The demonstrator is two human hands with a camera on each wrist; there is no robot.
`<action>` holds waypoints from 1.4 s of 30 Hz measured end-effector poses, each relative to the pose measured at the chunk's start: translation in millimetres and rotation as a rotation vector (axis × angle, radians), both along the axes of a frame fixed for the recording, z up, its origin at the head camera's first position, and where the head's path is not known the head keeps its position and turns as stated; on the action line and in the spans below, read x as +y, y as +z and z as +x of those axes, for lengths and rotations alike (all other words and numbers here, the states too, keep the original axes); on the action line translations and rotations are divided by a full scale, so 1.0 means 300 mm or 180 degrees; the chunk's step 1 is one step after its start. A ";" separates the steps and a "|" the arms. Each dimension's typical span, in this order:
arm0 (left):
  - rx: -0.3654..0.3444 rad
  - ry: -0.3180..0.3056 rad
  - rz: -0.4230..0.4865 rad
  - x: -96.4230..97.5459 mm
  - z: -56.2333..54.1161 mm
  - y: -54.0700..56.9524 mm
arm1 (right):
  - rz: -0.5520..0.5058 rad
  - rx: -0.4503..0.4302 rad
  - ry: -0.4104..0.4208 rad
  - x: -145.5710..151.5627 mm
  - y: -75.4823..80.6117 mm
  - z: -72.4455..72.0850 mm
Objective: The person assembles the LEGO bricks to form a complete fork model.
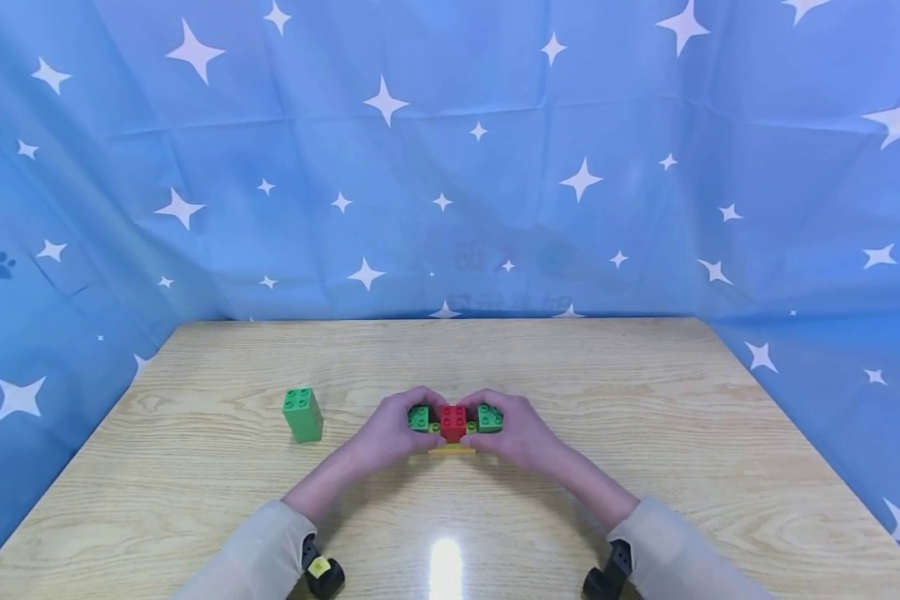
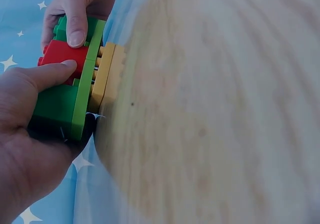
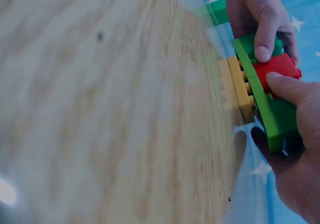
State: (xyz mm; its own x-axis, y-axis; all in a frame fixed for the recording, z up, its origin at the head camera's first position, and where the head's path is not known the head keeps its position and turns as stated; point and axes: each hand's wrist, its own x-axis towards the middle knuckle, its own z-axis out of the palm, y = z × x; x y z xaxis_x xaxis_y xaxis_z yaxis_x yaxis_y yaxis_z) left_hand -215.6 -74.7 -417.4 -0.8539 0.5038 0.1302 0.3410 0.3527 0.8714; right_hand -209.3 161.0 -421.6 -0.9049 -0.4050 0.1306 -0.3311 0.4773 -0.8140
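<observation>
Both hands hold a toy brick build at the middle of the table. Its red brick (image 1: 453, 423) stands between a green brick (image 1: 418, 418) on the left and another green brick (image 1: 490, 418) on the right. Light green plates (image 2: 86, 92) run beneath them. Below is a yellow plate (image 2: 102, 77), whose studs show in a narrow gap; I cannot tell whether the layers touch. My left hand (image 1: 390, 429) grips the left side, its thumb on the red brick's near face. Mirroring it, my right hand (image 1: 523, 433) grips the right side; the fingers behind are mostly hidden.
A tall green brick stack (image 1: 303, 417) stands upright left of the hands. The wooden table (image 1: 630, 375) reaches back to a blue star-patterned cloth (image 1: 450, 167). Light glares on the tabletop near the front.
</observation>
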 end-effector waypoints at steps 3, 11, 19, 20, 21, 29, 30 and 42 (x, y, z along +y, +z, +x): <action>0.0008 -0.0039 -0.0013 -0.006 -0.004 -0.002 | -0.0005 0.0018 0.0025 -0.005 0.003 0.000; -0.0036 -0.0075 -0.0081 -0.013 -0.010 -0.007 | 0.0085 0.0006 -0.0003 -0.011 -0.003 -0.001; -0.0055 -0.0095 -0.0173 -0.008 -0.013 -0.008 | 0.0199 0.0090 -0.0071 -0.005 -0.008 0.002; -0.0043 -0.0104 -0.0191 -0.008 -0.014 -0.008 | 0.0211 0.0113 -0.0073 -0.004 -0.008 0.002; -0.0023 -0.0112 -0.0207 -0.007 -0.015 -0.009 | 0.0222 0.0126 -0.0077 -0.003 -0.009 0.002; 0.0129 -0.0176 -0.0304 -0.011 -0.018 -0.003 | 0.0264 0.0132 -0.0049 -0.005 -0.013 0.001; 0.0148 -0.0180 -0.0304 -0.012 -0.018 -0.002 | 0.0282 0.0141 -0.0046 -0.005 -0.013 0.001; 0.0217 -0.0077 -0.0299 -0.013 -0.020 0.009 | 0.0408 0.0131 -0.0043 -0.007 -0.004 -0.006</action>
State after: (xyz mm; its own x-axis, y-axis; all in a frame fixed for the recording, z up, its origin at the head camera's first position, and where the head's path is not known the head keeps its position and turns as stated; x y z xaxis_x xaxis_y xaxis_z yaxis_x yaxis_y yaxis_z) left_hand -221.7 -78.6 -414.7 -0.8322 0.5368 0.1388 0.4076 0.4226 0.8095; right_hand -210.9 158.9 -422.9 -0.9053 -0.4087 0.1157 -0.3559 0.5812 -0.7318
